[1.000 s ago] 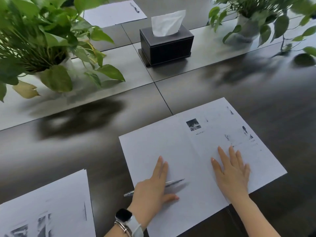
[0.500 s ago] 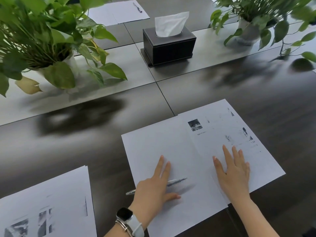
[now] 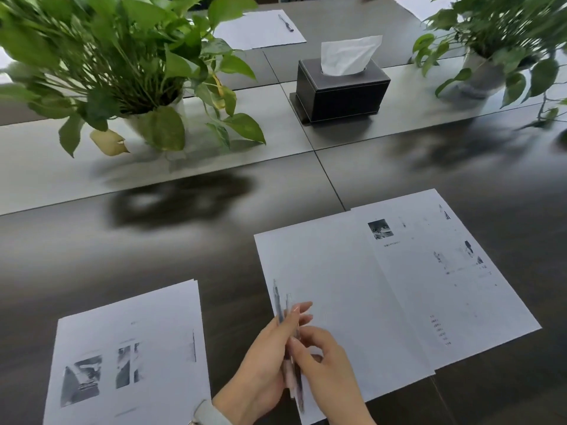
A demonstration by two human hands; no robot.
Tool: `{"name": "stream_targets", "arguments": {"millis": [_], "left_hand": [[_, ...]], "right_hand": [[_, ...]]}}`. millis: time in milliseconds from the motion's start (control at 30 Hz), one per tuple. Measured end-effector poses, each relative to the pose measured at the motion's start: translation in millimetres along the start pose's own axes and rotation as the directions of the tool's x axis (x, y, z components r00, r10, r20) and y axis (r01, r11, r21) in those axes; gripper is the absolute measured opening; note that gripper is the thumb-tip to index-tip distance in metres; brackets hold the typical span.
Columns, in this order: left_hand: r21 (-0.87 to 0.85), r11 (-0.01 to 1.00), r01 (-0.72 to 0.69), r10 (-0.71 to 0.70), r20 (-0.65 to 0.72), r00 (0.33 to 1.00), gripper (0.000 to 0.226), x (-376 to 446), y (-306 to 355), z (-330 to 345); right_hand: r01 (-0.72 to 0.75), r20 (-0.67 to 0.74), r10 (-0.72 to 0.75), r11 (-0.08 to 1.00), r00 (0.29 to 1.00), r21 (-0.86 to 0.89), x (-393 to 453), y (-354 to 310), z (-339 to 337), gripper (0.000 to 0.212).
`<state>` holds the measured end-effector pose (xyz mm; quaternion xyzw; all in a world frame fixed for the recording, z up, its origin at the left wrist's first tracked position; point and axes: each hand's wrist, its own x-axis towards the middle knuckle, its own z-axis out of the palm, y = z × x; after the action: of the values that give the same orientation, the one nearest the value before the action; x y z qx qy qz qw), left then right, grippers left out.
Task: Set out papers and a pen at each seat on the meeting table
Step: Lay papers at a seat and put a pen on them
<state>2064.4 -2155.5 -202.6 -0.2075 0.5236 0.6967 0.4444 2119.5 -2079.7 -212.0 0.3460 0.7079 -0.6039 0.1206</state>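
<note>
Both hands lift off the two sheets at lower centre of the frame, where a second ago they lay flat, smoothing the paper. I now see the left hand (image 3: 264,360) curled around a small bundle of pens (image 3: 287,338), which stands up from the palm over the sheets' left edge, while the right hand (image 3: 325,363) pinches at the bundle with its fingertips (drawing one pen out, I judge, though motion blur hides how many there are). The single pen that lay under the left hand is no longer on the paper. The two overlapping sheets (image 3: 399,286) rest square on the dark meeting table (image 3: 214,256), so the paper part of this seat looks finished and only its pen is owed. At lower left a printed set (image 3: 129,357) already carries a pen; another set (image 3: 260,30) with a pen lies at top centre, beyond the tissue box (image 3: 342,90).
</note>
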Motion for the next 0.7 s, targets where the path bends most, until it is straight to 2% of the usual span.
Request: {"name": "stream_targets", "arguments": {"millis": [100,167,233,300,467,633,700], "left_hand": [[0.035,0.999,-0.021,0.022,-0.037,0.999,0.035,-9.2,-1.2,-16.0],[0.183,0.980,-0.079,0.111,-0.175,0.978,0.036,-13.4,0.3,-28.0],[0.303,0.945,-0.127,0.233,-0.346,0.909,0.031,-19.1,5.7,-47.6],[0.364,0.921,-0.138,0.302,-0.444,0.843,0.027,-28.2,12.5,-75.1],[0.345,0.931,-0.119,0.318,-0.610,0.726,0.037,-58.8,21.8,-146.3],[0.337,0.932,-0.133,0.339,-0.677,0.654,0.024,-80.7,16.5,-185.7],[0.337,0.931,-0.140,0.346,-0.690,0.635,0.017,-86.8,13.6,-193.0]], "right_hand": [[-0.040,-0.013,0.040,0.999,0.999,0.017,-1.5,-4.0,7.6,0.007],[-0.047,-0.129,0.046,0.999,0.991,-0.006,5.2,-3.4,9.0,0.013],[0.000,-0.268,-0.041,0.989,0.962,-0.150,14.7,-4.8,8.0,0.010],[0.068,-0.323,-0.165,0.954,0.932,-0.292,22.3,-7.6,9.8,0.012],[0.121,-0.365,-0.293,0.896,0.884,-0.427,37.2,-3.9,23.6,0.027],[0.089,-0.410,-0.335,0.854,0.848,-0.512,48.3,7.0,30.5,0.032],[0.091,-0.404,-0.391,0.802,0.827,-0.590,49.3,10.9,31.7,0.031]]}}
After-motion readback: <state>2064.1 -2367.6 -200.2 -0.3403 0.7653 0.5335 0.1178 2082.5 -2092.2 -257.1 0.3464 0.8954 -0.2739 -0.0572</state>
